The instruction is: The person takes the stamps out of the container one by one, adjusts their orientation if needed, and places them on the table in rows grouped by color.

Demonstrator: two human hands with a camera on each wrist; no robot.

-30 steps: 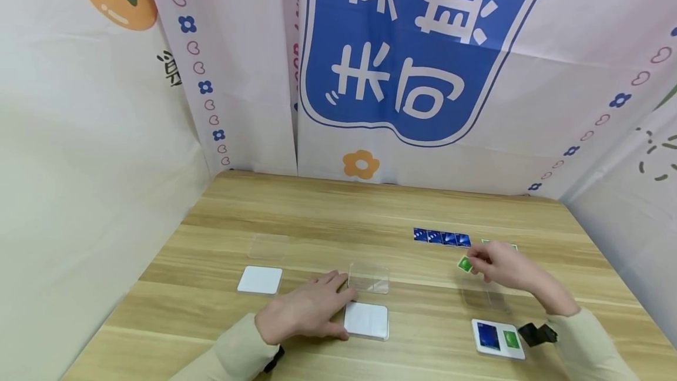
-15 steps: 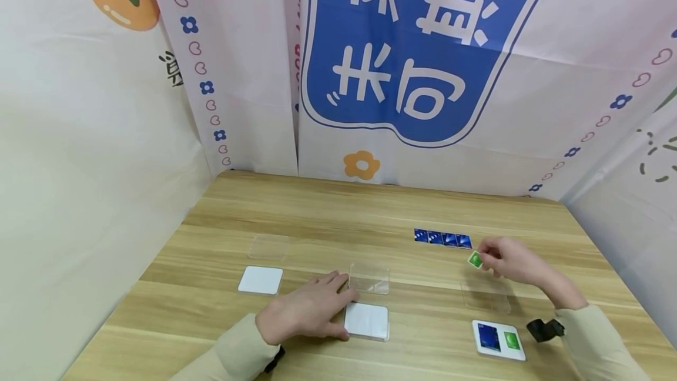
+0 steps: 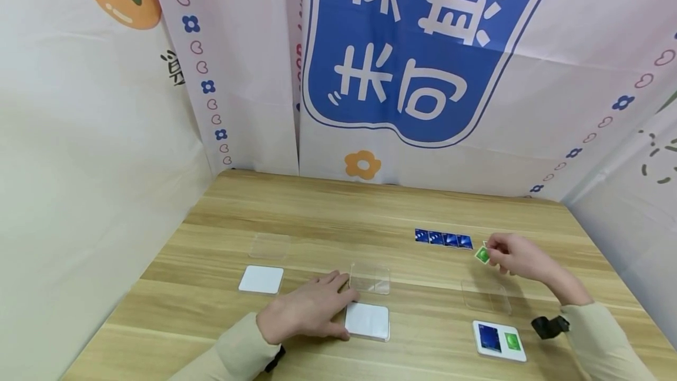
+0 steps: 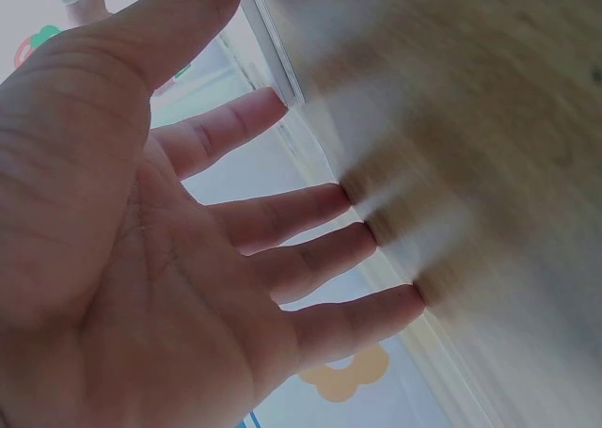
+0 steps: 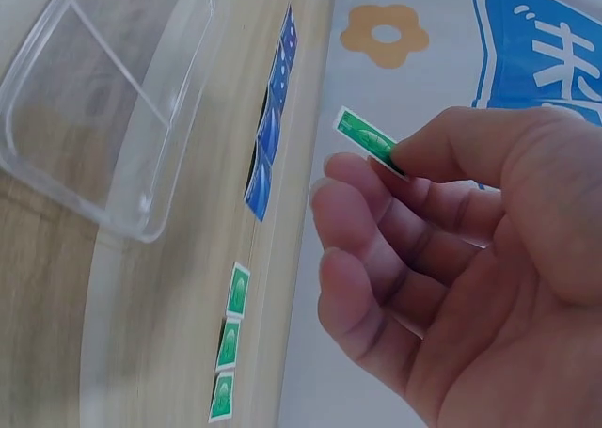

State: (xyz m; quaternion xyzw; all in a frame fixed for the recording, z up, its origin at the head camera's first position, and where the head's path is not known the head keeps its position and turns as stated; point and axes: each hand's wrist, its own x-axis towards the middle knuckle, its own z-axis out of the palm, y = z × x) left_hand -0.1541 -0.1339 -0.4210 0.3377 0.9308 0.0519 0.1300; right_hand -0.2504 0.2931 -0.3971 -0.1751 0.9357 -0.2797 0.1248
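My right hand [image 3: 520,260] pinches a small green stamp [image 5: 365,138] between thumb and index finger, above the table. Below it in the right wrist view lie several more green stamps [image 5: 229,343] in a row; in the head view the hand mostly hides them. Left of that hand, blue stamps [image 3: 443,239] lie in a line. My left hand [image 3: 312,309] rests on the table with fingers spread, fingertips and thumb right at the edge of a white box [image 3: 367,320] and its clear lid [image 3: 369,278]. No thing sits in its palm [image 4: 141,249].
A white box [image 3: 499,341] bearing one blue and one green stamp lies at the front right, a clear lid [image 3: 485,297] behind it. At the left lie another white box [image 3: 261,279] and a clear lid [image 3: 270,246]. Printed cloth [image 3: 254,75] surrounds the table.
My right hand has moved right and slightly away from me with the green stamp, to near the green row. The left hand has stayed in place.
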